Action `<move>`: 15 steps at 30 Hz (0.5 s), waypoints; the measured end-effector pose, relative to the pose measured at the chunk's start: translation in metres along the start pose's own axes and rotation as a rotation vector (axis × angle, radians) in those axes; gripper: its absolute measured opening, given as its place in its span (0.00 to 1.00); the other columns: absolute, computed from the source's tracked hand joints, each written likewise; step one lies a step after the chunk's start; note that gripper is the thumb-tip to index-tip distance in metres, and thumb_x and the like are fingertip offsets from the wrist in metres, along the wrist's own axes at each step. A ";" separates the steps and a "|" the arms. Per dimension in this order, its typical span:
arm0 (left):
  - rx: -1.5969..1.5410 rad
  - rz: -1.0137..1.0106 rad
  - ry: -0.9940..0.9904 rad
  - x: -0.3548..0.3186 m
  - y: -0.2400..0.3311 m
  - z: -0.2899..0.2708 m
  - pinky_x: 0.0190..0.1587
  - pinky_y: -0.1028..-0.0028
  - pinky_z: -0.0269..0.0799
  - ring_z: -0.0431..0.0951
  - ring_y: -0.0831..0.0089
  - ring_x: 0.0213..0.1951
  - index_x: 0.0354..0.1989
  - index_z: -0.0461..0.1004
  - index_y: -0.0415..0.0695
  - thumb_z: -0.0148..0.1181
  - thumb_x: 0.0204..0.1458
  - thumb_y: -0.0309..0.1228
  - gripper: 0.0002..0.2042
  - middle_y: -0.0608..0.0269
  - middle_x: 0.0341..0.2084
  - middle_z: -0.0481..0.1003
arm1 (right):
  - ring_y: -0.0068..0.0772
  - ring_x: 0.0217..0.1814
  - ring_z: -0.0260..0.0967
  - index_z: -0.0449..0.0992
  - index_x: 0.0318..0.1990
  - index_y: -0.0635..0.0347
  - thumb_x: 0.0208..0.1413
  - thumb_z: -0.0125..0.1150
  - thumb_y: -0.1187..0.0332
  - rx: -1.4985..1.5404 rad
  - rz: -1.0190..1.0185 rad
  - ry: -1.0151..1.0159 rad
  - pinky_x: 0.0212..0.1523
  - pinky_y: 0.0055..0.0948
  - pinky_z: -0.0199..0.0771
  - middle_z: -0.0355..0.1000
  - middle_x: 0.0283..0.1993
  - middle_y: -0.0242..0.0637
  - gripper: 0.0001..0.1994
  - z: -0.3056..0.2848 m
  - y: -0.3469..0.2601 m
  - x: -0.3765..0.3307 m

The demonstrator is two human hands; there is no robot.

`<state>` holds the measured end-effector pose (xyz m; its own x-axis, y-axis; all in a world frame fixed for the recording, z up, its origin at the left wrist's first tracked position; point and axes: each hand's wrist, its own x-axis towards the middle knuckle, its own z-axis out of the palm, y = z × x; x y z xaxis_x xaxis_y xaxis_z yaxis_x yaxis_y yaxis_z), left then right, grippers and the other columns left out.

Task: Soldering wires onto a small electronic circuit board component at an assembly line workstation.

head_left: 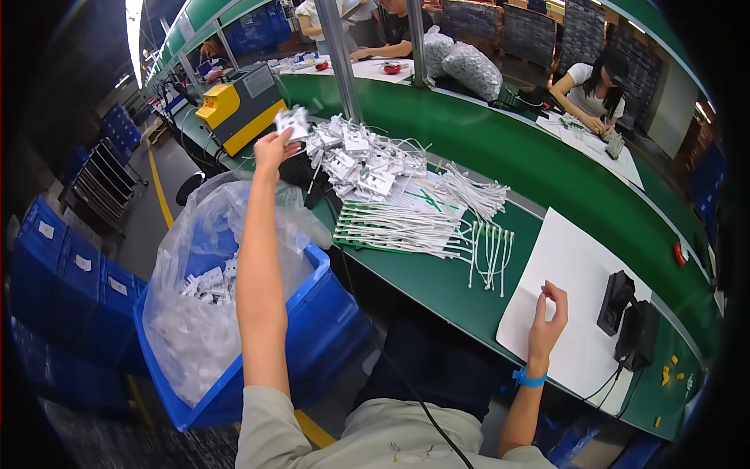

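My left hand (273,150) is stretched out to the far left and is closed on a white plastic part (292,123), which is blurred by motion. Right beside it rises a heap of similar white plastic parts with cables (353,152) on the green bench. My right hand (548,316), with a blue wristband (529,378), hovers over a white sheet (570,266). Its fingers are loosely bent, with a gap to the thumb and nothing seen between them. Rows of white cables with green ends (402,227) lie between the two hands.
Left of the bench stands a blue bin (332,301), lined with clear plastic and holding white parts. A yellow and grey machine (242,105) sits beyond the heap. Black devices (637,332) with wires and small yellow pieces (666,374) are at right. Other people work across the green conveyor (484,133).
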<state>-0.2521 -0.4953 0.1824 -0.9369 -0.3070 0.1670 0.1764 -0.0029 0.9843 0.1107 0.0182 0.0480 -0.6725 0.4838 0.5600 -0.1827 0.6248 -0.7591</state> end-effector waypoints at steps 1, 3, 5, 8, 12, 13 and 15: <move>0.074 -0.021 0.094 0.019 -0.013 -0.022 0.32 0.75 0.81 0.85 0.70 0.32 0.43 0.78 0.35 0.66 0.58 0.30 0.11 0.56 0.35 0.83 | 0.35 0.50 0.73 0.77 0.51 0.65 0.62 0.54 0.79 0.023 -0.002 -0.017 0.55 0.32 0.71 0.75 0.47 0.40 0.12 0.002 -0.002 0.000; 0.144 -0.055 0.249 0.042 -0.028 -0.045 0.33 0.75 0.81 0.84 0.72 0.34 0.46 0.76 0.35 0.64 0.60 0.33 0.13 0.57 0.37 0.82 | 0.35 0.49 0.73 0.77 0.51 0.66 0.60 0.55 0.80 0.031 0.004 -0.017 0.55 0.33 0.71 0.75 0.46 0.41 0.12 0.004 -0.001 -0.001; 0.101 -0.043 0.257 0.051 -0.033 -0.043 0.33 0.75 0.80 0.84 0.72 0.33 0.46 0.76 0.37 0.63 0.61 0.34 0.13 0.58 0.36 0.82 | 0.36 0.48 0.72 0.77 0.50 0.67 0.59 0.55 0.81 0.007 0.023 -0.005 0.54 0.33 0.71 0.74 0.44 0.42 0.12 0.001 -0.002 -0.001; 0.025 -0.039 0.255 0.058 -0.034 -0.029 0.34 0.76 0.80 0.82 0.73 0.31 0.47 0.74 0.40 0.60 0.63 0.36 0.12 0.60 0.35 0.81 | 0.36 0.47 0.72 0.77 0.49 0.67 0.58 0.55 0.81 0.009 0.045 -0.011 0.53 0.33 0.71 0.74 0.44 0.42 0.12 0.002 0.000 -0.003; 0.056 0.126 0.046 0.042 -0.032 0.048 0.33 0.75 0.77 0.80 0.76 0.29 0.48 0.75 0.41 0.61 0.63 0.34 0.11 0.63 0.33 0.80 | 0.36 0.47 0.73 0.77 0.46 0.68 0.58 0.56 0.82 0.037 0.072 -0.072 0.53 0.31 0.71 0.74 0.43 0.42 0.10 0.006 0.005 0.000; 0.092 0.180 -0.120 0.022 -0.029 0.091 0.28 0.76 0.76 0.80 0.77 0.28 0.48 0.75 0.39 0.62 0.62 0.32 0.12 0.63 0.32 0.80 | 0.35 0.48 0.73 0.77 0.46 0.68 0.58 0.56 0.82 0.014 0.066 -0.052 0.53 0.30 0.71 0.74 0.43 0.41 0.10 -0.004 0.000 -0.003; 0.375 0.271 -0.524 -0.027 -0.019 0.151 0.29 0.76 0.75 0.80 0.77 0.28 0.49 0.75 0.38 0.61 0.62 0.32 0.12 0.61 0.32 0.80 | 0.38 0.46 0.74 0.77 0.45 0.69 0.57 0.57 0.82 0.007 0.063 -0.083 0.51 0.31 0.72 0.74 0.42 0.43 0.09 0.005 0.004 0.003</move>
<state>-0.2756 -0.3431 0.1675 -0.9132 0.2492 0.3224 0.3970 0.3665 0.8415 0.1039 0.0192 0.0448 -0.7401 0.4695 0.4816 -0.1425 0.5903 -0.7945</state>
